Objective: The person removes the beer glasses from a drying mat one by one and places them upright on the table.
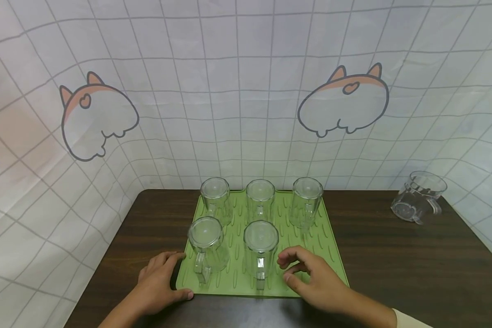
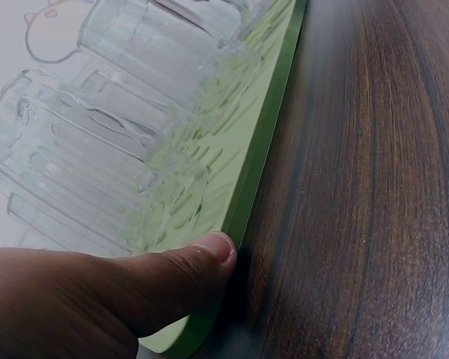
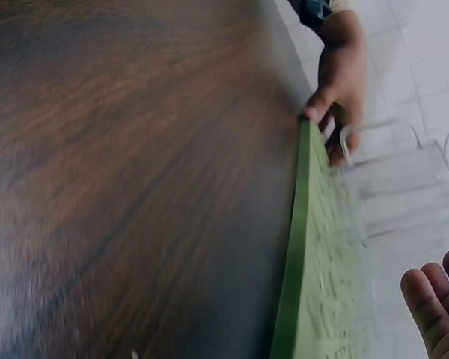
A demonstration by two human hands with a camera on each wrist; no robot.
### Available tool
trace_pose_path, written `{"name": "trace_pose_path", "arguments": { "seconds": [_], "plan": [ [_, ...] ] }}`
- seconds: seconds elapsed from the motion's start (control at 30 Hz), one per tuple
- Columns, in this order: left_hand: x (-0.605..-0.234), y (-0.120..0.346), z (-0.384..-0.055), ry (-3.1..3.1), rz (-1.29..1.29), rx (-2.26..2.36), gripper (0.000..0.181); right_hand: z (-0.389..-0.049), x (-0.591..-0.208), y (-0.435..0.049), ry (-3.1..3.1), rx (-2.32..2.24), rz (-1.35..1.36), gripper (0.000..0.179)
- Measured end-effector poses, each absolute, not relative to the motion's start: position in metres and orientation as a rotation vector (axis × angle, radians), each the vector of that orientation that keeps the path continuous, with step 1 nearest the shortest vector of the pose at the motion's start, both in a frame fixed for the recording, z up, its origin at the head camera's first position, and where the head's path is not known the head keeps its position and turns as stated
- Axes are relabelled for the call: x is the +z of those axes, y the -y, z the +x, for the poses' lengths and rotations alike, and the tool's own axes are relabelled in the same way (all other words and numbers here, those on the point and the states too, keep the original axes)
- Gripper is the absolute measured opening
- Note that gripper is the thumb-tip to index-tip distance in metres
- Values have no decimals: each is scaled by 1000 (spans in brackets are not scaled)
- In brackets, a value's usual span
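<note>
In the head view, clear mugs stand upside down on a green mat [image 1: 238,287]. Three form the back row: left mug [image 1: 215,200], middle mug [image 1: 260,200] and right mug [image 1: 306,200]. Another pair, a front left mug [image 1: 208,241] and a front middle mug [image 1: 261,246], have handles facing the person. My left hand [image 1: 157,280] holds the mat's front left corner, thumb [image 2: 202,258] on the front edge and fingers at the left edge. My right hand [image 1: 311,280], loosely bent and holding nothing, hovers over the mat just right of the front middle mug.
On the dark wooden table [image 1: 377,255], another clear mug [image 1: 416,198] stands upright at the far right, handle to the right. A white grid-patterned cloth [image 1: 246,100] with cartoon animal prints hangs behind and along both sides.
</note>
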State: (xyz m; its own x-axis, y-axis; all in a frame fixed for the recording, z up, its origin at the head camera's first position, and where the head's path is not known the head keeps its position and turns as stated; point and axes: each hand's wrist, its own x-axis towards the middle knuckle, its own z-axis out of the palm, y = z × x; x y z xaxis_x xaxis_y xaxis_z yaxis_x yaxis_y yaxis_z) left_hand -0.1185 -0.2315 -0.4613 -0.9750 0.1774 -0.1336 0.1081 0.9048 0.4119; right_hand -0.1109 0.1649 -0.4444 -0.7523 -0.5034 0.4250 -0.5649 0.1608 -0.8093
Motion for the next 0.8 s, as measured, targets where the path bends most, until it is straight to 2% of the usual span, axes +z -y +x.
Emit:
{"name": "trace_pose_path", "arguments": {
  "seconds": [0.37, 0.8],
  "plan": [
    [-461, 232, -118, -2913, 248, 620, 101, -108, -451, -146, 2328, 1751, 1167, 32],
    [-461, 232, -119, -2905, 242, 619, 101, -103, -455, -131, 2413, 1796, 1091, 27]
  ]
}}
